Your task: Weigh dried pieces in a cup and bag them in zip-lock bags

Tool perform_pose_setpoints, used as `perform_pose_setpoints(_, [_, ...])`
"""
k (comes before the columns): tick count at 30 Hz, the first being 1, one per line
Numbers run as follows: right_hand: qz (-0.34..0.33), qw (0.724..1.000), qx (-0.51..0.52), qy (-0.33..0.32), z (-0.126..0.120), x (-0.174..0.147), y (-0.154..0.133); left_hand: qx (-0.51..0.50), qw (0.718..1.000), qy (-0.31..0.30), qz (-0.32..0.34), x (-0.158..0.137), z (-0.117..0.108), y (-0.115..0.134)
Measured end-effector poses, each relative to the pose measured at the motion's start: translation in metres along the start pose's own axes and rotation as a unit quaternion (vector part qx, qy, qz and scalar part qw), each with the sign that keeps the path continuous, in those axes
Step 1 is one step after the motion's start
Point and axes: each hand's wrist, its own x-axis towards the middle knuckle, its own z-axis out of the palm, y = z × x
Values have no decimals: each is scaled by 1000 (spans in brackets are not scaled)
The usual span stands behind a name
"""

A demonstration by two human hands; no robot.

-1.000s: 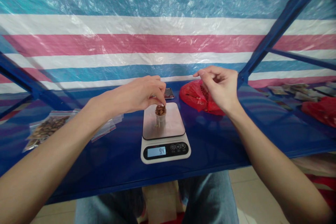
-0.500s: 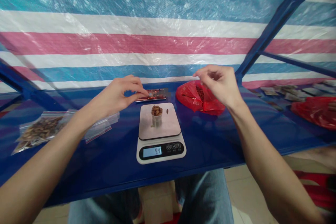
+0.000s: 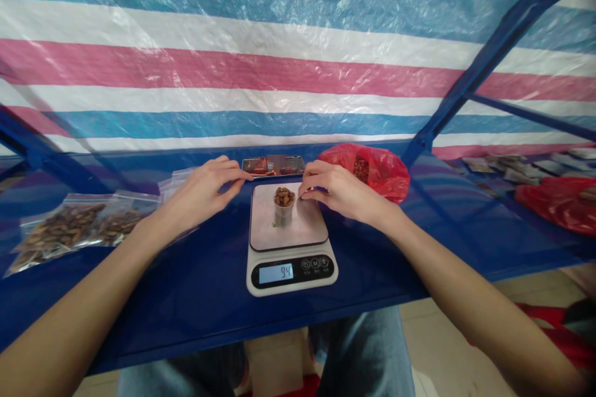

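A kitchen scale [image 3: 288, 239] with a white body reads 9.4 on its lit display [image 3: 275, 273]. On its plate stands a small clear cup [image 3: 282, 214], heaped with brown dried kernels [image 3: 284, 196]. My right hand [image 3: 328, 186] is over the plate's back right corner, thumb and fingertips pinched at the single loose kernel beside the cup; the fingers mostly cover it. My left hand [image 3: 221, 183] hovers behind the scale's left side, thumb and index fingertips together, nothing visible between them. Its fingertips are near the left end of a dark, shiny phone-like object [image 3: 272, 165].
An opened red plastic bag [image 3: 386, 170] with small brown pieces lies behind my right wrist. Zip bags of brown kernels [image 3: 65, 229] lie at the left, partly behind my left forearm. Another red bag [image 3: 559, 198] and small packets lie far right. Blue metal posts [image 3: 447, 108] frame the table.
My right hand has come down and left from above the red bag to the loose kernel on the plate. My left hand has shifted slightly left. The reading stays 9.4.
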Motion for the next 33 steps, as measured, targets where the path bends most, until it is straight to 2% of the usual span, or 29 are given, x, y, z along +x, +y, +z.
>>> perform_pose_setpoints(4, [4, 1000, -11, 19, -1, 2, -4, 23, 1000, 6, 7, -3, 1, -3])
perform_pose_setpoints(10, [-29, 989, 65, 129, -7, 6, -22, 55, 998, 2, 5, -4, 0, -4])
perform_pose_setpoints(14, [-63, 986, 94, 122, -4, 9, -32, 61, 998, -4, 6, -4, -1, -1])
perform_pose_setpoints(19, [-73, 984, 101, 128, -1, 11, -34, 66, 998, -10, 8, -5, -3, 2])
perform_pose_setpoints(33, [-48, 981, 123, 142, 1, 10, -29, 70, 997, -15, 1, -5, -4, 3])
